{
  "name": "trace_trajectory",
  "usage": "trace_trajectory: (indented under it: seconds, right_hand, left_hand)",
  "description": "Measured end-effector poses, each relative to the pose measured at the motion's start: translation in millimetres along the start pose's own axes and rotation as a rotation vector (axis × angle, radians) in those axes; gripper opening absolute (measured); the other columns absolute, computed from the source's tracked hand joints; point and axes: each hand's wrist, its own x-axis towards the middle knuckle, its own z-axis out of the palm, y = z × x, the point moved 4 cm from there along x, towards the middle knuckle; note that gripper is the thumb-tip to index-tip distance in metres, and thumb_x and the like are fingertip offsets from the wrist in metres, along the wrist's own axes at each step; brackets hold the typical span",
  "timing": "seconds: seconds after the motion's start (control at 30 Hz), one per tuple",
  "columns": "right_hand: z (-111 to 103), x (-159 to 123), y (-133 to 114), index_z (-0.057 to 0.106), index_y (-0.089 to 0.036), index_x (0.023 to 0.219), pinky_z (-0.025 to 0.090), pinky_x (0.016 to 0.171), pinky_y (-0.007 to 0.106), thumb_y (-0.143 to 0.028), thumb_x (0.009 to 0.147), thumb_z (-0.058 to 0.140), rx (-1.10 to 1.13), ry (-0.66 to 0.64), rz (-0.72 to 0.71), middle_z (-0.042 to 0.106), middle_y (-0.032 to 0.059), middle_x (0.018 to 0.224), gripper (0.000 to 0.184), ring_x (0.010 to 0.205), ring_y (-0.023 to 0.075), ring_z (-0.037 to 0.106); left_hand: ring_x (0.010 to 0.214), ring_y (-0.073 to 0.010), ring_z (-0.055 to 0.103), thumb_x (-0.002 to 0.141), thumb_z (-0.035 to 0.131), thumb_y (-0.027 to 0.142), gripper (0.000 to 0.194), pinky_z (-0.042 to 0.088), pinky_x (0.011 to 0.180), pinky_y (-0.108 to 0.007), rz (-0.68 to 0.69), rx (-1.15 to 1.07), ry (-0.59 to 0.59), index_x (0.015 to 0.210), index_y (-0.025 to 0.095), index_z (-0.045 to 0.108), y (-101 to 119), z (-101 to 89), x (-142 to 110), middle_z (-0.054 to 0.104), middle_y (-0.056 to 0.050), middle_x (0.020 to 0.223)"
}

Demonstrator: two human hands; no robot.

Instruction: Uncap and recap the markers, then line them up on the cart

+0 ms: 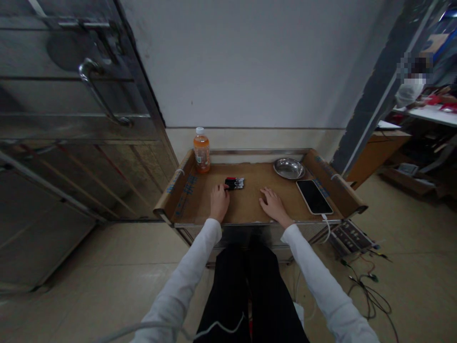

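Note:
My left hand (219,203) rests on the cardboard-lined top of a cart, fingers extended. Its fingertips are at the left end of a small row of short black sticks (234,184) with silvery-white right ends; a bit of red shows at the back edge. They are too small for me to tell their kind. To the right, my right hand (273,205) lies on the cardboard with its fingers spread and nothing in it. A round metal dish (289,168) and a phone (314,196) with a white cable lie beyond it on the right.
A bottle of orange drink (202,151) stands at the cart's back left corner. Raised cardboard sides (174,190) edge the cart top. A wall is behind, a metal door (71,95) at left. Cables (371,295) and a dark box (352,238) lie on the floor at right.

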Motion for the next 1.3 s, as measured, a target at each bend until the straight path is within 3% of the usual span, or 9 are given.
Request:
trace_trajectory:
  seconds: [0.17,0.27,0.43,0.53,0.63,0.83,1.1,1.3]
  right_hand:
    - [-15,13,9,0.068,-0.018,0.105,0.039,0.103,0.040,-0.025,0.087,0.048,0.249,-0.127,-0.047,0.064,0.0115,0.118,0.027,0.114,0.0217,0.057]
    - [-25,22,11,0.068,-0.020,0.103,0.043,0.098,0.038,-0.028,0.089,0.048,0.447,-0.186,-0.040,0.068,0.0085,0.110,0.026,0.104,0.0191,0.061]
    - [-19,35,4,0.068,-0.020,0.107,0.050,0.077,0.030,-0.038,0.089,0.050,0.763,-0.353,0.016,0.069,0.0069,0.104,0.032,0.087,0.0153,0.062]
    - [-10,49,2,0.070,-0.021,0.102,0.049,0.078,0.029,-0.039,0.085,0.056,0.809,-0.338,0.033,0.069,0.0061,0.106,0.029,0.091,0.0160,0.061]
    - [-2,66,5,0.072,-0.022,0.096,0.046,0.085,0.029,-0.037,0.081,0.061,0.872,-0.315,0.035,0.069,0.0043,0.108,0.024,0.099,0.0169,0.059]
    - [5,80,13,0.069,-0.021,0.101,0.047,0.072,0.025,-0.039,0.086,0.054,1.329,-0.408,0.149,0.071,0.0059,0.102,0.028,0.089,0.0154,0.063]
    - [18,80,21,0.066,-0.018,0.084,0.050,0.067,0.024,-0.020,0.086,0.051,1.635,-0.423,0.309,0.070,0.0027,0.077,0.015,0.068,0.0120,0.063]
    - [17,81,23,0.062,-0.019,0.081,0.054,0.071,0.029,-0.023,0.088,0.047,1.636,-0.390,0.280,0.068,0.0031,0.071,0.017,0.073,0.0157,0.064]
  left_hand:
    - [0.103,-0.0267,0.053,0.088,0.048,0.017,0.026,0.043,0.089,-0.039,0.109,0.114,-0.019,0.112,0.015,0.055,-13,-3.1,8,0.056,-0.014,0.109]
    - [0.104,-0.0276,0.053,0.088,0.052,0.021,0.024,0.043,0.088,-0.040,0.158,0.125,-0.048,0.111,0.017,0.057,-20,-4.7,12,0.056,-0.013,0.111]
    - [0.098,-0.0237,0.057,0.087,0.056,0.027,0.014,0.045,0.086,-0.036,0.328,-0.049,-0.118,0.098,0.020,0.058,-20,-3.0,8,0.059,-0.009,0.104]
    - [0.093,-0.0214,0.059,0.086,0.058,0.027,0.009,0.047,0.082,-0.034,0.340,-0.197,-0.136,0.090,0.020,0.057,-14,1.7,3,0.062,-0.007,0.097]
    - [0.081,-0.0175,0.061,0.084,0.060,0.025,0.008,0.048,0.073,-0.029,0.259,-0.399,-0.143,0.088,0.020,0.056,-5,9.6,4,0.063,-0.003,0.086]
    - [0.076,-0.0143,0.063,0.082,0.063,0.024,0.012,0.050,0.070,-0.027,0.210,-0.665,-0.039,0.091,0.018,0.057,22,28.7,27,0.066,-0.003,0.088]
    - [0.088,-0.0144,0.063,0.086,0.058,0.018,0.022,0.052,0.078,-0.028,0.394,-0.701,0.105,0.108,0.019,0.055,74,47.4,55,0.063,-0.005,0.098]
    - [0.088,-0.0133,0.064,0.086,0.058,0.017,0.028,0.052,0.083,-0.028,0.535,-0.648,0.004,0.113,0.020,0.055,87,48.3,51,0.064,-0.005,0.103]
